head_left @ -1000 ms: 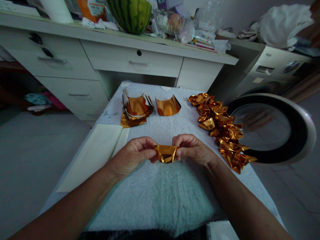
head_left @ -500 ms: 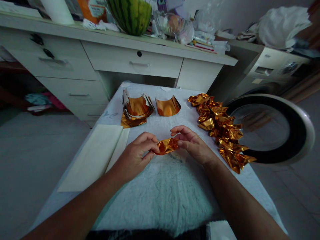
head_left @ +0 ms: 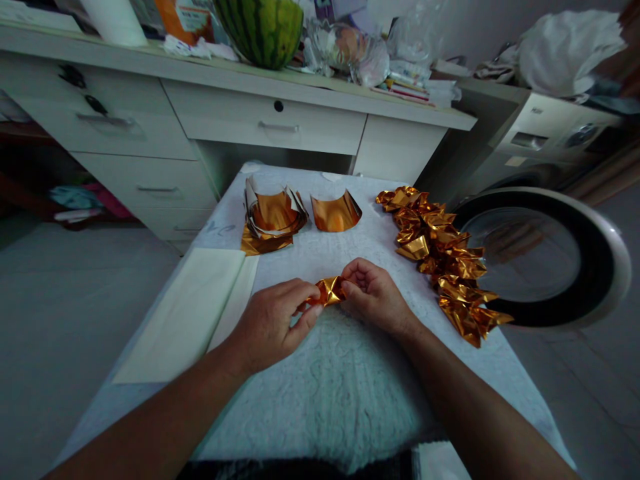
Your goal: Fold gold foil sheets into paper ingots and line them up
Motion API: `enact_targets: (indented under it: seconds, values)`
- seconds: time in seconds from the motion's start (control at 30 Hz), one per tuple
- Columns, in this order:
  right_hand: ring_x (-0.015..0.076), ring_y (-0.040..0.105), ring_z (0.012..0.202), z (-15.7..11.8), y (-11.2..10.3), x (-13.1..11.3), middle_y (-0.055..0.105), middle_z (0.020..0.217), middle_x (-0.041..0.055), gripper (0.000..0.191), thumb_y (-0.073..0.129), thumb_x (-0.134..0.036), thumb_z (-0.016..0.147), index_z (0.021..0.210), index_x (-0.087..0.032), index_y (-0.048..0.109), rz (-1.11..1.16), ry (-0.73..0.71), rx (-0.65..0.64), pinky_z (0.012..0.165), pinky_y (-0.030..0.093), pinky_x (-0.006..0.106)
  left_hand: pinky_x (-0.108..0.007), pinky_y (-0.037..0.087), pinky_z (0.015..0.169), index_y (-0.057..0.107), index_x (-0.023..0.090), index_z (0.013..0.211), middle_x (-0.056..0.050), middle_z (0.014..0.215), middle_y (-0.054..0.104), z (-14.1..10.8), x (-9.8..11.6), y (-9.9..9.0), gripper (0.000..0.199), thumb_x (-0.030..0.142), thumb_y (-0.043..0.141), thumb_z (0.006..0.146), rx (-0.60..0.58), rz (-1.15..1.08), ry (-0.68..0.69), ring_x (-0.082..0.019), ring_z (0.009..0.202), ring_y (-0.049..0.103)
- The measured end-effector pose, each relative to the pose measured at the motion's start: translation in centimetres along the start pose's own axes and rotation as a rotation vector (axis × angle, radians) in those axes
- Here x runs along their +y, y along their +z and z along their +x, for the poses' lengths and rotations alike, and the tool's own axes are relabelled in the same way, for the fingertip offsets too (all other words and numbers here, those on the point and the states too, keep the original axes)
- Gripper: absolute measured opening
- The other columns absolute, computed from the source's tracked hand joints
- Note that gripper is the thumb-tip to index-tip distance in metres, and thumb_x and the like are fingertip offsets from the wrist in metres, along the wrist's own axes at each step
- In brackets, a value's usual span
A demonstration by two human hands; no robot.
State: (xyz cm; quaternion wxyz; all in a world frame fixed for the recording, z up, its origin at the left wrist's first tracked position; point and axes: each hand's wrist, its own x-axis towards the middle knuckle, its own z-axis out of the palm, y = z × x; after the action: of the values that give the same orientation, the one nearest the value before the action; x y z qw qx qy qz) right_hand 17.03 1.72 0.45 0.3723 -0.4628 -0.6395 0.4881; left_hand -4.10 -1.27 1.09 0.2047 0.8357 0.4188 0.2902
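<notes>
Between my hands is a small folded piece of gold foil paper (head_left: 330, 291), creased across its middle. My left hand (head_left: 280, 320) pinches its left end between thumb and fingers. On its right end, my right hand (head_left: 373, 291) is closed with the fingers curled in. Beyond them lie a curled stack of gold foil sheets (head_left: 274, 215) and, beside it, a single curved gold sheet (head_left: 337, 212). A row of crumpled, folded gold foil pieces (head_left: 435, 257) runs along the right side of the table. Both ends of the held piece are partly covered by my fingers.
White paper sheets (head_left: 187, 313) lie at the left of the cloth-covered table (head_left: 320, 400). Behind stands a white drawer counter (head_left: 230, 100) with a cut watermelon (head_left: 260, 30) and plastic bags on it. A washing machine's round door (head_left: 540, 257) stands open at the right.
My right hand has moved slightly left and its fingers have curled in around the foil's right end. My left hand has shifted its grip, covering more of the left end.
</notes>
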Motion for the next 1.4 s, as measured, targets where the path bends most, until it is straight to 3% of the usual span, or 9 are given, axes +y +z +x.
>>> enact_targets:
  seconds: [0.27,0.4,0.57,0.87,1.4]
  values:
    - [0.009,0.047,0.054,-0.5,0.8,-0.3,0.053,0.064,-0.0055,0.007,0.057,-0.021,0.083,0.089,-0.02,0.052,-0.133,-0.078,-0.007,0.049,0.034,0.02,-0.026,0.038,0.055,0.048,0.02,0.116,0.003,0.068,0.063,0.5,0.6,0.3,0.025,0.025,0.041,0.092,0.085,0.021,-0.273,-0.018,0.059,0.063]
    - [0.0086,0.047,0.054,-0.6,1.2,-0.5,0.052,0.064,-0.0063,0.009,0.057,-0.018,0.082,0.088,-0.021,0.051,-0.173,-0.108,-0.021,0.05,0.034,0.02,-0.026,0.039,0.056,0.053,0.021,0.11,0.003,0.066,0.064,0.7,0.6,0.3,0.023,0.025,0.037,0.094,0.088,0.074,-0.325,-0.019,0.059,0.064]
    - [0.0086,0.047,0.054,-0.8,1.3,-0.7,0.052,0.064,-0.0064,0.01,0.055,-0.015,0.081,0.088,-0.021,0.05,-0.212,-0.133,-0.03,0.051,0.034,0.02,-0.026,0.039,0.055,0.055,0.022,0.102,0.002,0.069,0.067,0.8,0.6,0.5,0.02,0.026,0.037,0.095,0.086,0.123,-0.317,-0.018,0.057,0.065]
    - [0.0088,0.046,0.051,-1.0,1.5,-0.7,0.051,0.061,-0.0073,0.012,0.054,-0.014,0.081,0.089,-0.022,0.05,-0.239,-0.164,0.009,0.049,0.032,0.021,-0.027,0.041,0.056,0.053,0.023,0.107,0.001,0.072,0.07,0.5,0.3,1.0,0.02,0.026,0.035,0.097,0.074,0.197,-0.26,-0.019,0.061,0.068]
    - [0.0085,0.047,0.053,-1.0,1.5,-0.9,0.053,0.062,-0.007,0.012,0.056,-0.014,0.08,0.087,-0.022,0.05,-0.278,-0.174,-0.002,0.051,0.033,0.02,-0.026,0.042,0.057,0.052,0.024,0.106,0.001,0.073,0.069,0.5,0.3,1.1,0.019,0.025,0.035,0.097,0.038,0.207,-0.299,-0.019,0.064,0.069]
